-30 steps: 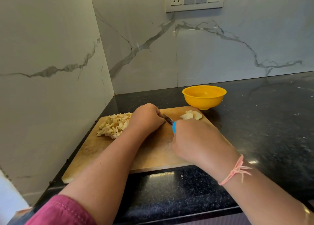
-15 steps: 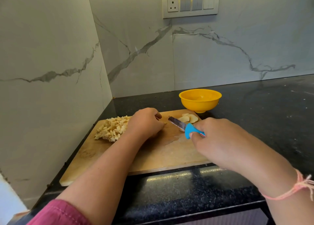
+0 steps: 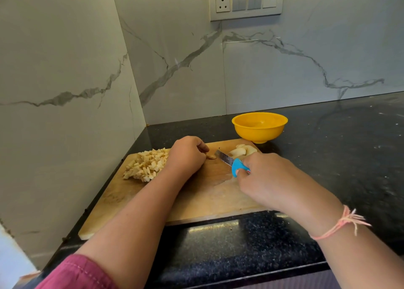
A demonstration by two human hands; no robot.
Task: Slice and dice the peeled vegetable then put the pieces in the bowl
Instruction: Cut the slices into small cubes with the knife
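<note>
Wooden board (image 3: 207,197) carries the work: my left hand (image 3: 188,155) pinches a small piece (image 3: 211,156) under curled fingers, my right hand (image 3: 269,179) grips the knife (image 3: 229,163), blade angled up-left with its tip just right of that piece, uncut slices (image 3: 242,151) lying beyond near the bowl (image 3: 260,133), dice (image 3: 148,164) left.

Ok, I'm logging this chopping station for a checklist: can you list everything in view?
cutting board: 1, tan wood, on the counter
diced pieces: one pile, pale, board's left side
vegetable slices: a few, pale, board's far right corner
vegetable piece: 1, pale, at the left fingertips
knife: 1, blue handle, over the board
bowl: 1, yellow, behind the board
counter: 1, black speckled
switch panel: 1, white, on the wall
thread bracelet: 1, pink, right wrist
left hand: holds the piece
right hand: grips the knife
</note>
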